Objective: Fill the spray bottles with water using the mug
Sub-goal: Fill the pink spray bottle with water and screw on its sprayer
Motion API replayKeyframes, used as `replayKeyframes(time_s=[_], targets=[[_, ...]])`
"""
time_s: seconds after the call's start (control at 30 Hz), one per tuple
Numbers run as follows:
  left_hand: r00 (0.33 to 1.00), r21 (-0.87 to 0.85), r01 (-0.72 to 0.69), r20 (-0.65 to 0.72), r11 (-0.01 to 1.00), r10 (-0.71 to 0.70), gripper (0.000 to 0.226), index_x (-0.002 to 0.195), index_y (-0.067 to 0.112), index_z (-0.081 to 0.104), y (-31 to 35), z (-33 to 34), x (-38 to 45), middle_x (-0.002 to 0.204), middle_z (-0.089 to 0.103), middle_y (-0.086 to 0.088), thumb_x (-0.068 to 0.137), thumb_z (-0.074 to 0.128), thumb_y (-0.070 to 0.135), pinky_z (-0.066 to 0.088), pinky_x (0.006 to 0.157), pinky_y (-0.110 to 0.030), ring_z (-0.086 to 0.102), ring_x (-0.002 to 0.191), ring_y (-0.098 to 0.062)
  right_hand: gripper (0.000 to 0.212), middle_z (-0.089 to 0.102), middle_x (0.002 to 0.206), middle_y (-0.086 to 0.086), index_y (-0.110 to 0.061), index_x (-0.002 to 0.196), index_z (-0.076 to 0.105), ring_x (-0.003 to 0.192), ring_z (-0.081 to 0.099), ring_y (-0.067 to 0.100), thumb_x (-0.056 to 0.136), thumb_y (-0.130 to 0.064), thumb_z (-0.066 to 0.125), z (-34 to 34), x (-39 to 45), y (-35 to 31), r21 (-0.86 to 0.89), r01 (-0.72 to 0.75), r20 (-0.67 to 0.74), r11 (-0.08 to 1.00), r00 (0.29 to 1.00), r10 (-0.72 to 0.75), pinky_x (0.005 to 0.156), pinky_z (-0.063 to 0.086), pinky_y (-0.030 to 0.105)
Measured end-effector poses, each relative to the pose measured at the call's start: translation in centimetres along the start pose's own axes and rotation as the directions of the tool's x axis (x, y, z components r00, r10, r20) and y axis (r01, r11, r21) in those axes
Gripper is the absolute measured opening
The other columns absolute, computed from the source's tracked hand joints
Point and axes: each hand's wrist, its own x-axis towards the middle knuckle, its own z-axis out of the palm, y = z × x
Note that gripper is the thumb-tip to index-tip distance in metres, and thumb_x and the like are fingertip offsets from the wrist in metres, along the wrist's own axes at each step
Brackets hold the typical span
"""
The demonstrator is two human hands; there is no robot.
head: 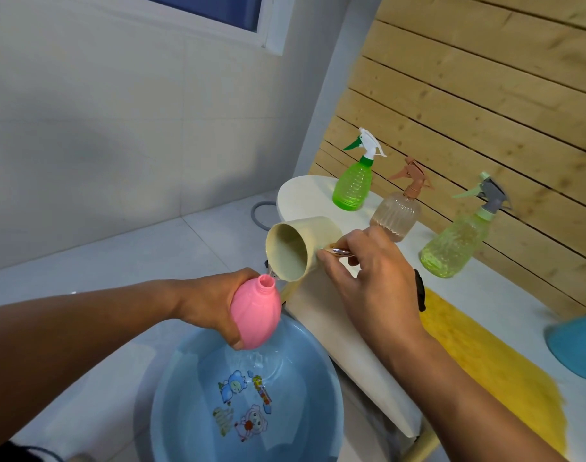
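Mug [296, 248] tipped right over on its side, mouth facing down-left, its lower lip just above and to the right of the open neck of the pink bottle [255, 314] — that tiny offset is what the pour hangs on. Right hand [375, 278] grasps the mug by its shiny handle; left hand [215, 303] is wrapped around the pink bottle's body, holding it tilted, long axis leaning up-right toward the mug, over the blue basin [185, 395]. A thin trickle seems to meet the neck. 3 capped spray bottles — green bottle [351, 186], clear bottle [396, 211], pale green bottle [455, 248] — stand on the white table [351, 335]. Basin bottom shows cartoon figures; its lettering can't be read
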Motion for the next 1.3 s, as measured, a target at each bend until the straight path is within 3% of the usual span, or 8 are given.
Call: replayKeyframes(time_s=[0.27, 0.63, 1.1, 1.2, 1.3], targets=[[1.0, -0.012, -0.005, 0.004, 1.0, 0.005, 0.105, 0.143, 0.04, 0.038, -0.1, 0.1, 0.1, 0.13, 0.054, 0.018, 0.06, 0.102, 0.031, 0.059, 0.085, -0.022, 0.058, 0.12, -0.009, 0.02, 0.056, 0.088, -0.004, -0.021, 0.088, 0.065, 0.08, 0.056, 0.02, 0.092, -0.04, 0.07, -0.2, -0.1, -0.2, -0.05, 0.073, -0.019, 0.996, 0.997, -0.074, 0.059, 0.047, 0.036], [1.0, -0.008, -0.006, 0.01, 1.0, 0.006, 0.106, 0.141, 0.042, 0.039, -0.1, 0.2, 0.1, 0.13, 0.055, 0.018, 0.056, 0.102, 0.037, 0.061, 0.088, -0.028, 0.058, 0.12, -0.009, 0.02, 0.058, 0.087, -0.003, -0.02, 0.085, 0.066, 0.079, 0.056, 0.022, 0.092, -0.039, 0.071, -0.4, -0.5, -0.5, -0.169, 0.181, -0.075, 0.969, 0.978, -0.196, 0.049, 0.04, 0.029], [1.0, -0.045, -0.001, 0.011, 0.999, 0.002, 0.105, 0.143, 0.04, 0.039, 0.3, 0.0, 0.0, 0.131, 0.055, 0.015, 0.059, 0.102, 0.032, 0.062, 0.091, -0.032, 0.058, 0.122, -0.011, 0.021, 0.058, 0.084, 0.003, -0.014, 0.084, 0.067, 0.069, 0.049, 0.026, 0.097, -0.031, 0.068, 0.0, -1.0, -0.6, -0.293, 0.39, -0.085, 0.873, 0.899, -0.43, 0.055, 0.032, 0.033], [1.0, -0.05, -0.002, 0.01, 0.999, 0.003, 0.105, 0.143, 0.04, 0.039, 0.4, -0.1, -0.1, 0.131, 0.056, 0.014, 0.06, 0.102, 0.029, 0.062, 0.091, -0.033, 0.058, 0.121, -0.01, 0.022, 0.059, 0.086, -0.001, -0.02, 0.087, 0.066, 0.072, 0.054, 0.024, 0.097, -0.039, 0.066, 0.5, -1.2, -0.6, -0.261, 0.281, -0.045, 0.924, 0.952, -0.302, 0.051, 0.036, 0.032], [1.0, -0.051, -0.009, 0.014, 0.999, 0.009, 0.103, 0.139, 0.042, 0.042, 0.2, -0.1, -0.3, 0.13, 0.058, 0.014, 0.057, 0.102, 0.03, 0.062, 0.091, -0.034, 0.06, 0.121, -0.01, 0.029, 0.055, 0.085, -0.006, -0.026, 0.087, 0.056, 0.069, 0.056, 0.022, 0.096, -0.053, 0.059, 1.1, -1.2, -0.6, -0.23, 0.045, -0.003, 0.972, 0.999, -0.047, 0.046, 0.026, 0.027]])
